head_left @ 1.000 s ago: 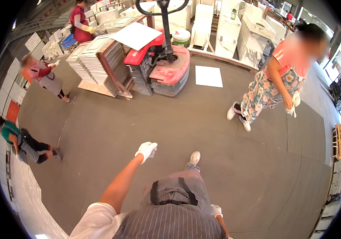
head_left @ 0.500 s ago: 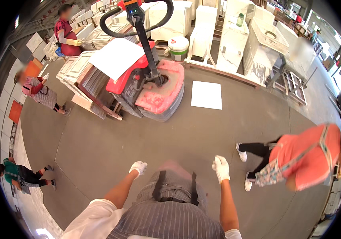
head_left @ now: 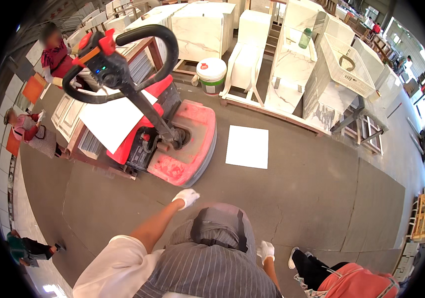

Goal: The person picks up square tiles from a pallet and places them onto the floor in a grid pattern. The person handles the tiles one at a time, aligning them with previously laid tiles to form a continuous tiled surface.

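My left hand (head_left: 186, 198), in a white knit glove, is in front of my striped apron with its fingers curled in. No object shows in it. Low beside my right hip is my right hand (head_left: 266, 252), gloved the same way, fingers folded and nothing visible in them. Nearest to the left hand stands a red and grey pallet truck (head_left: 182, 154) with a black loop handle (head_left: 170, 44), apart from the hand. A square white sheet (head_left: 247, 147) lies flat on the floor ahead. Another white sheet (head_left: 110, 116) rests on the truck and its stacked load.
Marble-patterned blocks (head_left: 292, 69) stand on a low frame ahead. A white bucket (head_left: 211, 74) is beside them, and a cream plastic crate (head_left: 347, 67) lies on top at right. Coworkers stand at left; one in a coral top (head_left: 356, 283) is close at lower right.
I have come nearer the pallet truck and the floor sheet. My left hand swung forward, my right hand back. The coral-clad person now appears lower, closer to my right side.
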`<state>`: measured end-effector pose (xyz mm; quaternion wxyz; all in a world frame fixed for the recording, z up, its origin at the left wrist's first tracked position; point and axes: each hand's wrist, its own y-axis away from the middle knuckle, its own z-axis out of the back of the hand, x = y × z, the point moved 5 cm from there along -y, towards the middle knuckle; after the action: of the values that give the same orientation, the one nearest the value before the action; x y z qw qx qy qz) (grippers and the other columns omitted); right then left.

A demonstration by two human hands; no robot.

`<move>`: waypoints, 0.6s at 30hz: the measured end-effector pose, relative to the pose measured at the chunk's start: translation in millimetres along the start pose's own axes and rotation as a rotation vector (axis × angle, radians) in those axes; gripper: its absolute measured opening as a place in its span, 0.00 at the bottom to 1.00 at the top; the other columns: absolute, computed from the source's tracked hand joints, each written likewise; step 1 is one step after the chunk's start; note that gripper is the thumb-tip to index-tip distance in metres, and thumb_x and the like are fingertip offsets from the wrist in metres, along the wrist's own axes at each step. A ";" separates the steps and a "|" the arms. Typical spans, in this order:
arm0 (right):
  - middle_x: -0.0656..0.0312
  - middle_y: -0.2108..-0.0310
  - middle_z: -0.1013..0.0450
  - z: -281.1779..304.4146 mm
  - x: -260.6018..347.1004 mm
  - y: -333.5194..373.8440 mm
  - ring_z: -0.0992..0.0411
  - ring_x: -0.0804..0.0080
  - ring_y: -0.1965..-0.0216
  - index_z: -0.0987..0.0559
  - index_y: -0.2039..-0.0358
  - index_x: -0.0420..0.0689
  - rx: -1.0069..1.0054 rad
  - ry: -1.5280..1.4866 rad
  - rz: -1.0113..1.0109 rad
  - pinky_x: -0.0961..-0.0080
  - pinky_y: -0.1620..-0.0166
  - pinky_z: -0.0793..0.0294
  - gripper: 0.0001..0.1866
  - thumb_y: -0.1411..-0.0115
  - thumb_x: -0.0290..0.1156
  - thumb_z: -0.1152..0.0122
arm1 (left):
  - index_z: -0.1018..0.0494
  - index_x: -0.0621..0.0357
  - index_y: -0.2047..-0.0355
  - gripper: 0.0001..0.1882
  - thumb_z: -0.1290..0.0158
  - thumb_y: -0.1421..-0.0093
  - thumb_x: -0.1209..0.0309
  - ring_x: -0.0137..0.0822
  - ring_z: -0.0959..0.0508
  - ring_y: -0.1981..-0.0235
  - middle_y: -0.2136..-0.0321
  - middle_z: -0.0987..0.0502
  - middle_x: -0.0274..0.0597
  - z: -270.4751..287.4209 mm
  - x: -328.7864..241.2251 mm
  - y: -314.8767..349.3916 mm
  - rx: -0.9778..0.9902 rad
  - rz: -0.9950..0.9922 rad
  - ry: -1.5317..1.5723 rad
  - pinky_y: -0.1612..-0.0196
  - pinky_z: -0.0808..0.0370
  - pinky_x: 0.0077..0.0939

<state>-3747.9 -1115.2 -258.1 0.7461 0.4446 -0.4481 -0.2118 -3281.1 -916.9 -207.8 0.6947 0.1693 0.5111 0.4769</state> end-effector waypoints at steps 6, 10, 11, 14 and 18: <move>0.60 0.75 0.28 22.4 53.5 17.0 0.28 0.68 0.80 0.24 0.63 0.40 -0.112 0.076 -0.192 0.71 0.81 0.27 0.09 0.39 0.31 0.49 | 0.27 0.63 0.55 0.19 0.49 0.39 0.60 0.34 0.22 0.68 0.67 0.22 0.42 48.0 -114.6 -70.1 -0.071 0.093 0.460 0.63 0.23 0.29; 0.57 0.71 0.24 13.2 97.3 -66.9 0.25 0.65 0.75 0.22 0.58 0.38 0.083 0.514 0.308 0.69 0.73 0.24 0.17 0.39 0.36 0.49 | 0.27 0.63 0.55 0.18 0.49 0.39 0.62 0.34 0.22 0.67 0.65 0.23 0.43 45.2 -142.2 -104.9 -0.055 0.149 0.455 0.62 0.22 0.29; 0.56 0.70 0.23 16.2 108.4 -105.2 0.24 0.66 0.75 0.21 0.56 0.38 0.120 0.712 0.512 0.69 0.72 0.24 0.19 0.39 0.38 0.49 | 0.26 0.61 0.53 0.21 0.49 0.39 0.59 0.34 0.21 0.68 0.66 0.21 0.43 41.2 -138.2 -106.2 -0.091 0.194 0.481 0.62 0.23 0.32; 0.56 0.68 0.22 -9.3 216.1 -159.8 0.27 0.68 0.77 0.21 0.55 0.36 0.142 0.679 0.517 0.68 0.73 0.27 0.22 0.40 0.41 0.49 | 0.23 0.61 0.55 0.22 0.49 0.41 0.57 0.37 0.20 0.65 0.65 0.19 0.47 39.3 -130.5 -121.2 -0.117 0.256 0.283 0.59 0.24 0.35; 0.58 0.72 0.27 -23.5 408.3 -141.4 0.28 0.72 0.77 0.25 0.54 0.39 0.096 0.146 0.220 0.74 0.77 0.26 0.16 0.39 0.36 0.47 | 0.21 0.60 0.58 0.23 0.50 0.43 0.55 0.43 0.19 0.61 0.63 0.19 0.52 40.4 -124.1 -134.7 -0.132 0.276 0.032 0.55 0.26 0.37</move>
<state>-3508.4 -1468.6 -187.4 0.7733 0.4423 -0.4483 -0.0740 -3182.8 -1076.2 -220.1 0.6239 0.1841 0.4616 0.6032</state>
